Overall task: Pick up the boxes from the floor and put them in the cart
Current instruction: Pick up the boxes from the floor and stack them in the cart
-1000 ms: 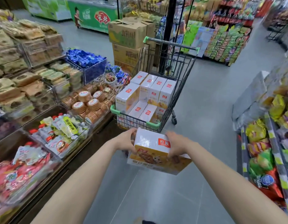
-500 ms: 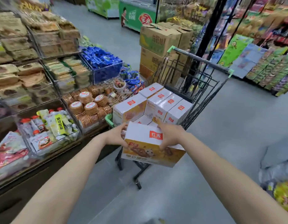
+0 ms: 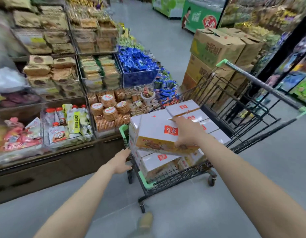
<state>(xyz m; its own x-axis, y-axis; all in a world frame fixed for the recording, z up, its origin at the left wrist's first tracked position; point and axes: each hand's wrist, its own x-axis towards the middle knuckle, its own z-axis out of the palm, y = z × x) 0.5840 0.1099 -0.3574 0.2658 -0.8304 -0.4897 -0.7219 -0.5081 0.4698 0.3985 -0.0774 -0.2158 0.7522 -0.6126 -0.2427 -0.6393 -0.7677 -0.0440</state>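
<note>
The right hand (image 3: pixel 188 133) grasps the white-and-orange box (image 3: pixel 157 134) by its near right corner, tilted, held above the stacked boxes (image 3: pixel 159 162) at the cart's (image 3: pixel 145 183) near end. The left hand (image 3: pixel 122 161) grips the cart's rim at about 9 o'clock of the box (likely steadying it). Best to level the box first, then lower it flat onto the stack, releasing only once it is seated.

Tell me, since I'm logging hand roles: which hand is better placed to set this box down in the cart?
Right. The right hand already grips the box above the cart's stacked boxes; the left hand is off it, at the cart's front edge.
</note>
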